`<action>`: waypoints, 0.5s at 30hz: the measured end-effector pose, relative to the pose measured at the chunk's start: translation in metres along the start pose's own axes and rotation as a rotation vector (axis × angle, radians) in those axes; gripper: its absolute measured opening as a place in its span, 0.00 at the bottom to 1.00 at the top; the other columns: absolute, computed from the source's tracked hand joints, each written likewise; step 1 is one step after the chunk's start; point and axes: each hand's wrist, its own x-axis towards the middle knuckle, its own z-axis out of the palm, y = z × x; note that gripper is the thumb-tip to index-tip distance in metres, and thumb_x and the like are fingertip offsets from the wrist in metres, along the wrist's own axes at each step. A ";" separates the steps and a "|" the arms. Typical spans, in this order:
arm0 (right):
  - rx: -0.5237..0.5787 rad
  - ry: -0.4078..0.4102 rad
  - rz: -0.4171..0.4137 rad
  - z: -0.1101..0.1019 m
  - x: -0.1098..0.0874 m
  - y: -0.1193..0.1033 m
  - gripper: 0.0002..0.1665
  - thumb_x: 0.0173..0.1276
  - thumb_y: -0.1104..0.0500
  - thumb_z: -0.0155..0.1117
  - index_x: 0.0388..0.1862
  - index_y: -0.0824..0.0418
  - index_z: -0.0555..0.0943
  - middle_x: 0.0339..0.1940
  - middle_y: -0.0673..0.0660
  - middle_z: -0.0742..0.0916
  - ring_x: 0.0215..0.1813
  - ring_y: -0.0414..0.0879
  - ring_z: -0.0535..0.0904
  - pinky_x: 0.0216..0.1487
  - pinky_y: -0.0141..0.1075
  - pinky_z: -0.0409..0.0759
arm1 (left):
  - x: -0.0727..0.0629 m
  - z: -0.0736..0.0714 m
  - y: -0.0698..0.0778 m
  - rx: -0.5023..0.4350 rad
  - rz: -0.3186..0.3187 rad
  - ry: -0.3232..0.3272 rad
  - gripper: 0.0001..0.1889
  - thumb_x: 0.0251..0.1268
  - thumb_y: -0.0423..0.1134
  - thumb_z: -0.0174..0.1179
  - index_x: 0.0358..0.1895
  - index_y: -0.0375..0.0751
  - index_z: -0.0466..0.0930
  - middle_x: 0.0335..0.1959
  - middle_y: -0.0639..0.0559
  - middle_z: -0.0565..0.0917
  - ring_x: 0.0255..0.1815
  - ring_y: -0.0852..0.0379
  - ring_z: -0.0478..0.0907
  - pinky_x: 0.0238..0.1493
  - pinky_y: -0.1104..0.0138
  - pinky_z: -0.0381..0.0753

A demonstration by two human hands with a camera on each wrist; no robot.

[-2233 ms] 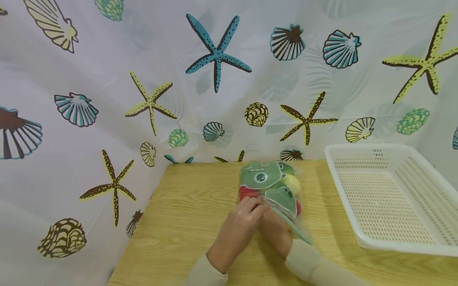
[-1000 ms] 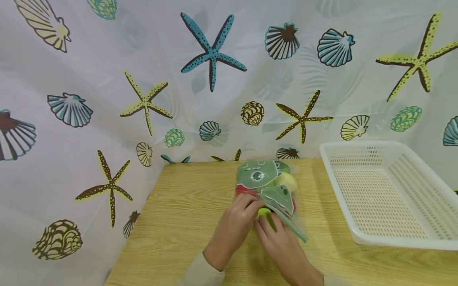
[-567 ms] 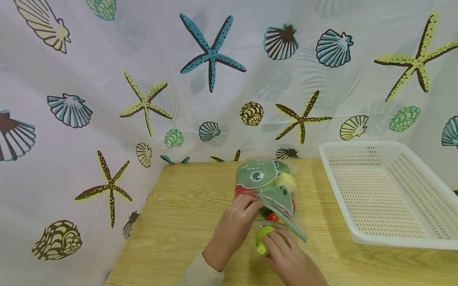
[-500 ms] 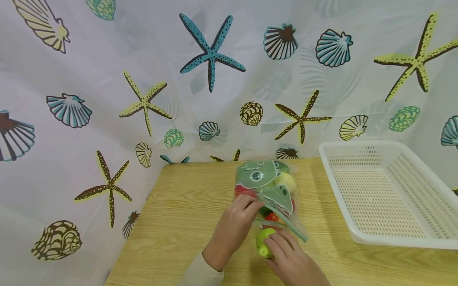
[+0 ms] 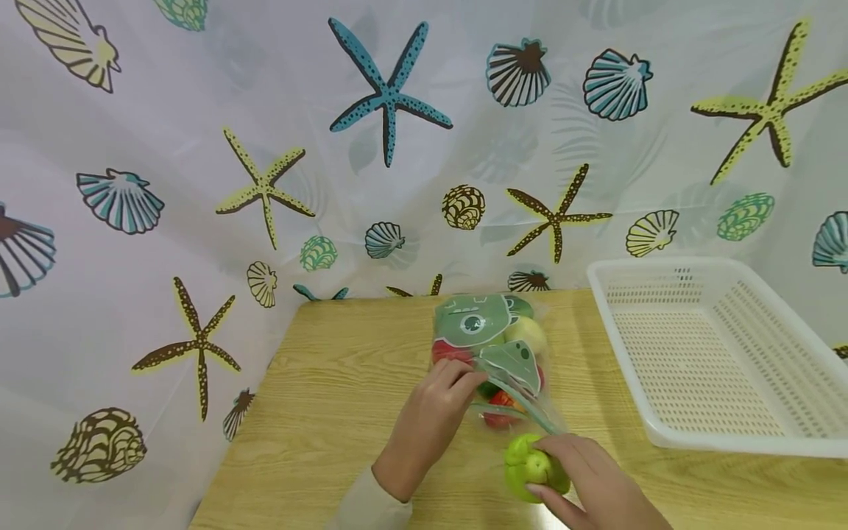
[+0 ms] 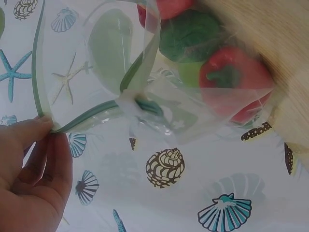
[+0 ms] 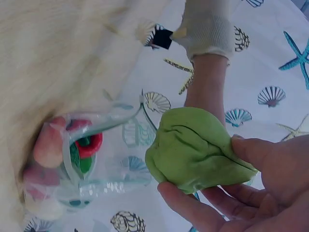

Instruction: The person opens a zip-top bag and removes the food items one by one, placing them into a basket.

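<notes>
A light green chayote [image 5: 519, 471] with deep folds is held in my right hand [image 5: 599, 482], thumb and fingers on its sides, just in front of the bag mouth. In the right wrist view the same chayote [image 7: 188, 150] shows its wrinkled end. My left hand [image 5: 427, 423] pinches the edge of a clear zip bag [image 5: 470, 324] printed with a green cartoon animal. Its green zip is open. Inside, the left wrist view shows a red bell pepper [image 6: 236, 96] and a dark green vegetable [image 6: 190, 41]. Other red and pale yellow produce is partly hidden behind the print.
A white perforated plastic basket [image 5: 616, 361] stands at the right on the wooden table [image 5: 344, 353]. Behind and to the left hangs a white sheet [image 5: 411, 169] printed with shells and starfish.
My right hand has come out of the bag with the chayote and moved toward the right front, turning it. The left hand keeps its grip on the bag's edge.
</notes>
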 end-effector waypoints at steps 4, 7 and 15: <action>0.007 0.008 0.011 -0.017 0.002 0.009 0.30 0.75 0.35 0.45 0.47 0.59 0.79 0.41 0.46 0.84 0.40 0.36 0.78 0.44 0.15 0.73 | 0.001 0.000 0.001 -0.008 -0.005 -0.002 0.12 0.60 0.32 0.70 0.46 0.47 0.86 0.40 0.57 0.84 0.43 0.62 0.79 0.50 0.75 0.84; 0.035 -0.024 0.042 -0.028 0.003 0.015 0.29 0.74 0.36 0.48 0.50 0.59 0.79 0.42 0.46 0.83 0.41 0.33 0.76 0.39 0.13 0.73 | 0.002 -0.001 0.001 -0.010 -0.002 0.008 0.11 0.61 0.32 0.70 0.46 0.47 0.86 0.40 0.56 0.84 0.42 0.62 0.79 0.50 0.75 0.84; 0.014 -0.143 0.265 -0.054 0.007 0.030 0.30 0.50 0.61 0.81 0.52 0.56 0.78 0.44 0.45 0.83 0.44 0.29 0.75 0.35 0.16 0.77 | 0.001 -0.003 0.003 -0.014 -0.012 -0.008 0.11 0.62 0.32 0.69 0.46 0.47 0.86 0.40 0.56 0.84 0.43 0.62 0.79 0.50 0.76 0.83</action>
